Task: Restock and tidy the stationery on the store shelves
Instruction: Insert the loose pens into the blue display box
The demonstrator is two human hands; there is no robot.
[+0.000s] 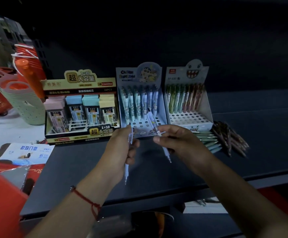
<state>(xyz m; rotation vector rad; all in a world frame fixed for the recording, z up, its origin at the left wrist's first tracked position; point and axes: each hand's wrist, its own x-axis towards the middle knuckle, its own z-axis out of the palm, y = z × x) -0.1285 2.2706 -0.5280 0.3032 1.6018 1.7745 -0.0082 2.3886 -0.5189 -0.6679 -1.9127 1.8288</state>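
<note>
At centre frame, above a dark shelf (81, 162), the left hand (122, 148) grasps a pale blue mechanical pencil (127, 160) in its grip while the right hand (175, 140) pinches another lilac pencil (152, 124) before the cartoon-printed cardboard display box (139, 98); loose green and brown pencils (225, 140) lie at right.

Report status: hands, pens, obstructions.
Left hand grips one pen; right hand grips another. Cartoon pen display box half filled. Nothing blocks its holes.

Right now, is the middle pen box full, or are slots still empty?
Partly full. The middle pen box has pens standing in its back rows, while the front holes show empty.
</note>
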